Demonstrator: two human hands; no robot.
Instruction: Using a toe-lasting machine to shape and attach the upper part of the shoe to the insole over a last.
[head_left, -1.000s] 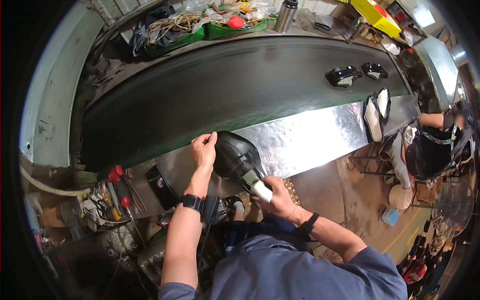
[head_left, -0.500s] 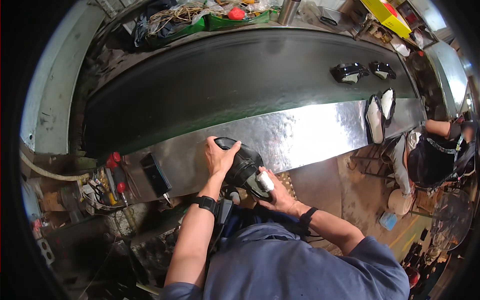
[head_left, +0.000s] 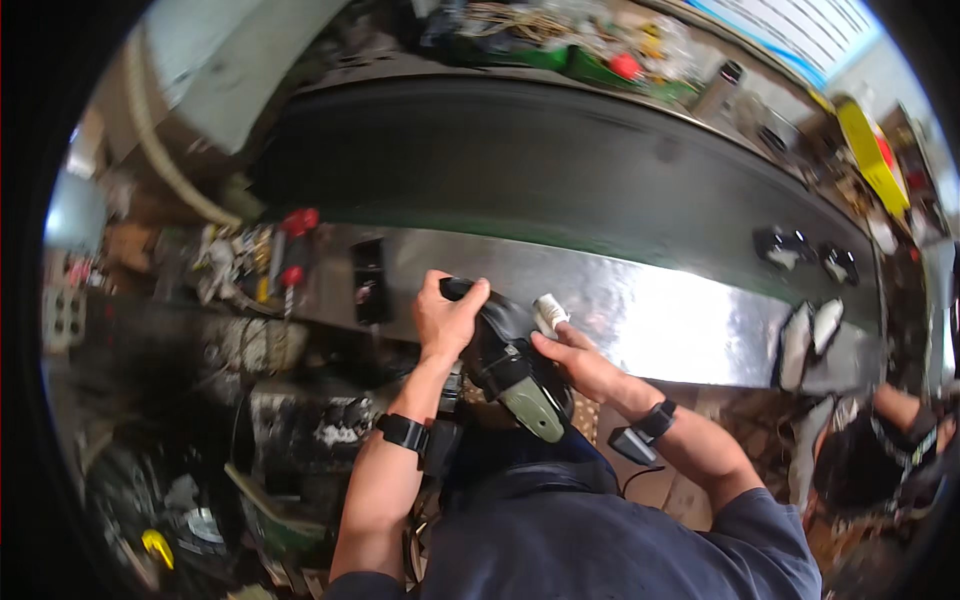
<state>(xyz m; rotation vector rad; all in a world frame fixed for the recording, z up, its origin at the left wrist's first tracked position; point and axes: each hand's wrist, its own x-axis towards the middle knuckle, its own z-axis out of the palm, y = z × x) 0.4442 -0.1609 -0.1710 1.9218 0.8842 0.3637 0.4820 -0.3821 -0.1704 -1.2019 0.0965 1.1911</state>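
My left hand (head_left: pixel 447 318) is closed around the upper end of a black shoe (head_left: pixel 500 345), thumb on top. The shoe slants down toward me, and a grey-green piece (head_left: pixel 533 408) shows at its near end. Beside the shoe, my right hand (head_left: pixel 585 365) is closed on a small white roll-like object (head_left: pixel 550 313) whose exact kind I cannot make out. Most of the right fingers are hidden behind it and the shoe.
A dark phone (head_left: pixel 370 280) lies on the metal bench edge (head_left: pixel 440 252), left of my hands, near red-handled tools (head_left: pixel 296 240). Black shoes (head_left: pixel 790 250) and pale-soled shoes (head_left: pixel 796 345) stand at right. Another person (head_left: pixel 865 460) sits at the far right.
My right hand has lifted the white object off the shoe's near end, up and to the right. The grey-green piece is more exposed. The whole view has turned and shifted.
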